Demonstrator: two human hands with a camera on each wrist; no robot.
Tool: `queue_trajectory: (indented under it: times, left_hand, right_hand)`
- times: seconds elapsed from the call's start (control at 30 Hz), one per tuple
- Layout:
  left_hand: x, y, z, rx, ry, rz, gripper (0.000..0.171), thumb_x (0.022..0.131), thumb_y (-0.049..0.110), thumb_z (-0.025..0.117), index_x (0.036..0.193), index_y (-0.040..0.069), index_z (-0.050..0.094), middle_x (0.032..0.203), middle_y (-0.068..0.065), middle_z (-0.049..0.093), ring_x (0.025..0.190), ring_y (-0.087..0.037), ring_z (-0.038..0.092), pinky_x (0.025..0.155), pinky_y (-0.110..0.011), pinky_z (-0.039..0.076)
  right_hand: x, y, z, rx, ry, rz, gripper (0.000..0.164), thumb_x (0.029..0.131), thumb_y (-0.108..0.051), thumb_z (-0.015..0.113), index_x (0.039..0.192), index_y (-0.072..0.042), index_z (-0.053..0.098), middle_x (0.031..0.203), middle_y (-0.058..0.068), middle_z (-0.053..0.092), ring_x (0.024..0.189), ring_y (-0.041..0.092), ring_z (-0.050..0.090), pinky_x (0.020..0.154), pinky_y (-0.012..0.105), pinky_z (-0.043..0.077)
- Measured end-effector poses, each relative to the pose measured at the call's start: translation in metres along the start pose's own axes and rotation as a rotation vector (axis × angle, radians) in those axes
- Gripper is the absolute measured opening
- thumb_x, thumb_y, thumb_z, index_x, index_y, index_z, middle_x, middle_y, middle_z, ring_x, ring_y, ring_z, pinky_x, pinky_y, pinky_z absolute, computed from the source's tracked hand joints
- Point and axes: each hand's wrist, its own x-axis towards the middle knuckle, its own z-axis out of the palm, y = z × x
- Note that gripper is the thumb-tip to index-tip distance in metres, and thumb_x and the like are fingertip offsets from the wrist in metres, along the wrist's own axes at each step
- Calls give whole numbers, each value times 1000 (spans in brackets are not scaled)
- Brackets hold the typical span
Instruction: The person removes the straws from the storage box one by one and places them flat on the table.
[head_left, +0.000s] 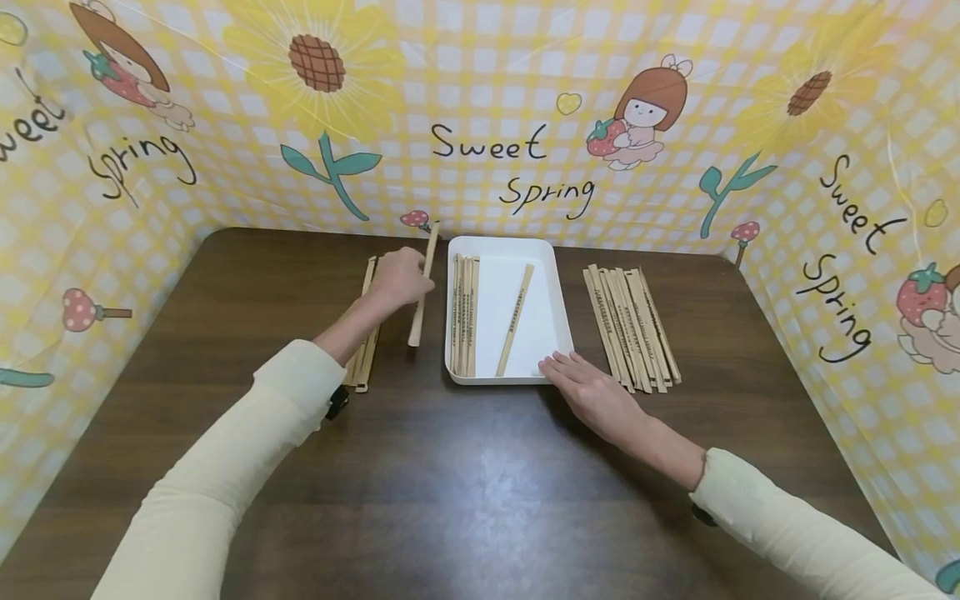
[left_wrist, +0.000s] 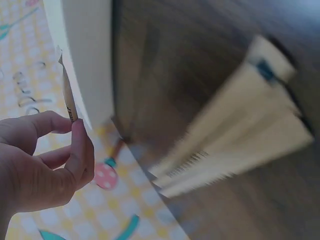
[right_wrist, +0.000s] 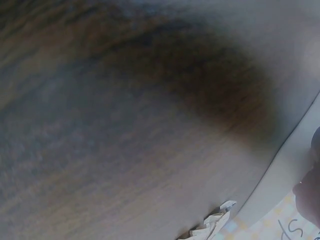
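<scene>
My left hand (head_left: 401,277) pinches a slim kraft-paper-wrapped stick (head_left: 420,321) above the table, left of a white tray (head_left: 491,292). In the left wrist view, thumb and fingertips hold the stick (left_wrist: 68,92) near its middle. Below that hand lies a small pile of similar wrapped sticks (head_left: 365,367), partly covered by the hand and wrist. Inside the tray, several sticks (head_left: 465,317) line the left wall, and a single one (head_left: 515,321) lies slanted further right. My right hand (head_left: 596,400) rests its extended fingers on the tray's near right corner; the right wrist view shows little of it.
A larger pile of wrapped sticks (head_left: 632,329) lies right of the tray. Yellow checked cloth (head_left: 487,100) stands as walls behind and on both sides of the dark wooden table (head_left: 450,500).
</scene>
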Motion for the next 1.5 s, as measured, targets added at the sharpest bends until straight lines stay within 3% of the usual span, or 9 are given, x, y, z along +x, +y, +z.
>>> queue_trajectory:
  times: [0.13, 0.33, 0.43, 0.53, 1.13, 1.27, 1.37, 1.43, 1.5]
  left_hand:
    - [-5, -24, -5, -2, -13, -47, 12, 91, 6, 60, 82, -2, 58, 61, -5, 50, 52, -15, 46, 51, -28, 42]
    - [-13, -55, -12, 33, -14, -91, 18, 90, 7, 57, 101, -6, 62, 101, -20, 61, 71, -27, 51, 56, -33, 42]
    - [-18, -67, -16, 27, -13, -114, 9, 88, 5, 54, 81, 0, 53, 77, -12, 52, 61, -23, 42, 53, -32, 37]
    - [-23, -76, -19, 17, -25, -125, 18, 87, 3, 52, 71, 7, 44, 60, -3, 35, 55, -18, 33, 51, -30, 32]
    - [-40, -92, -20, 40, -45, -140, 18, 85, 6, 49, 68, 9, 47, 67, -8, 51, 66, -26, 45, 57, -36, 37]
    - [-40, -95, -19, 44, -70, -151, 18, 90, 9, 51, 90, -2, 65, 97, -22, 65, 82, -36, 56, 68, -44, 48]
    - [-40, -96, -18, 46, -87, -160, 37, 93, 13, 52, 121, -10, 63, 126, -32, 58, 106, -46, 58, 83, -54, 52]
    - [-40, -97, -18, 49, -90, -163, 46, 94, 14, 52, 131, -13, 56, 133, -35, 53, 115, -49, 55, 88, -57, 51]
    - [-41, -97, -18, 44, -86, -168, 42, 94, 15, 52, 125, -11, 60, 123, -33, 59, 103, -45, 59, 81, -52, 52]
  right_hand:
    - [1, 0, -1, -4, 2, 3, 46, 81, 10, 71, 126, 9, 63, 123, 23, 65, 116, 35, 62, 104, 48, 46]
    - [0, 0, 1, 1, -4, -1, 45, 82, 9, 70, 127, 9, 62, 123, 24, 65, 117, 36, 62, 105, 48, 45]
    - [0, 0, 1, 0, -1, -2, 45, 82, 9, 70, 127, 9, 62, 123, 24, 65, 116, 36, 62, 105, 48, 45]
    - [0, 0, 0, -2, 1, 2, 45, 82, 9, 70, 127, 9, 62, 122, 24, 65, 116, 36, 62, 105, 48, 46]
    - [0, -1, 0, -11, -4, 10, 47, 81, 9, 71, 127, 9, 62, 122, 24, 66, 116, 35, 63, 104, 48, 46]
    - [0, -1, -1, -9, -9, 11, 47, 81, 9, 71, 127, 9, 62, 122, 24, 65, 116, 35, 62, 104, 48, 46]
    - [0, -2, -1, -12, -9, 11, 47, 81, 9, 71, 127, 9, 62, 122, 24, 66, 116, 35, 63, 104, 47, 46]
    - [1, -2, -2, -13, -8, 12, 47, 81, 9, 71, 127, 9, 62, 122, 24, 66, 116, 35, 63, 105, 47, 46]
    - [1, -2, -2, -12, -5, 11, 46, 81, 9, 71, 127, 9, 62, 122, 24, 66, 115, 35, 63, 104, 47, 46]
